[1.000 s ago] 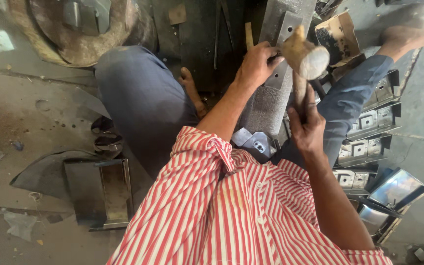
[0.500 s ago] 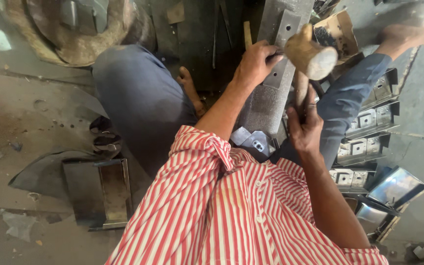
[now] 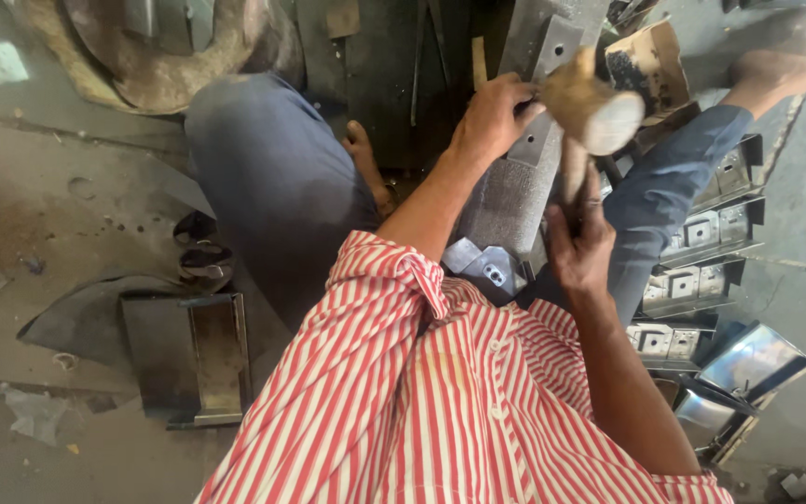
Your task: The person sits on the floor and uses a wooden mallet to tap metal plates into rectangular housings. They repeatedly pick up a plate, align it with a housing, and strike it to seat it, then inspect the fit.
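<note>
I sit on the floor in a red-and-white striped shirt and blue trousers. My right hand (image 3: 578, 245) grips the handle of a wooden mallet (image 3: 594, 110), whose head is raised over a long grey metal block (image 3: 529, 187). My left hand (image 3: 494, 114) presses a small flat metal plate (image 3: 535, 140) with a hole in it against the top of that block, right next to the mallet head. A bent metal bracket (image 3: 487, 266) lies at the near end of the block, between my knees.
Rows of stamped metal brackets (image 3: 701, 252) are stacked to the right, with shiny bent sheet pieces (image 3: 748, 369) below them. A dark metal box part (image 3: 188, 355) lies on the dusty floor at left. A round rusty ring (image 3: 156, 56) sits top left. A cardboard piece (image 3: 650, 65) is behind the mallet.
The mallet head has moved slightly up and down over the block between frames. My left hand stays on the plate.
</note>
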